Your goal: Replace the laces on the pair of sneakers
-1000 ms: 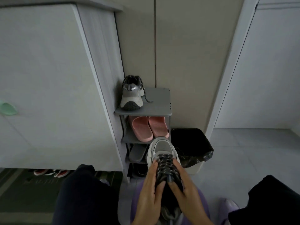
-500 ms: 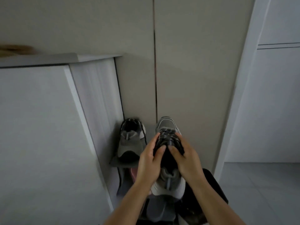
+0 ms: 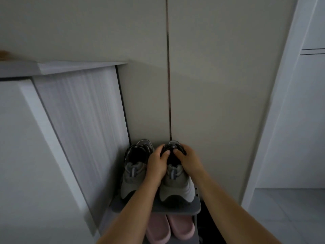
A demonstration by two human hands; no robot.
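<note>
Two grey sneakers with dark laces stand side by side on the top shelf of a grey shoe rack [image 3: 177, 208], heels toward me. The left sneaker [image 3: 134, 173] stands free. Both hands hold the right sneaker [image 3: 176, 187]: my left hand [image 3: 156, 166] grips its left side with the thumb at the opening, and my right hand [image 3: 189, 160] grips its right side with the thumb over the laces. The sneaker's sole appears to rest on the shelf. Its toe is hidden behind my hands.
A pair of pink slippers [image 3: 168, 228] lies on the shelf below. A white cabinet [image 3: 73, 124] stands close on the left, a beige wall panel [image 3: 211, 103] directly behind the rack, and a white door frame [image 3: 274, 110] on the right. Grey floor tiles [image 3: 288, 217] show at the lower right.
I have risen and both hands carried the right sneaker up and forward from my lap to the top shelf, beside the left sneaker.
</note>
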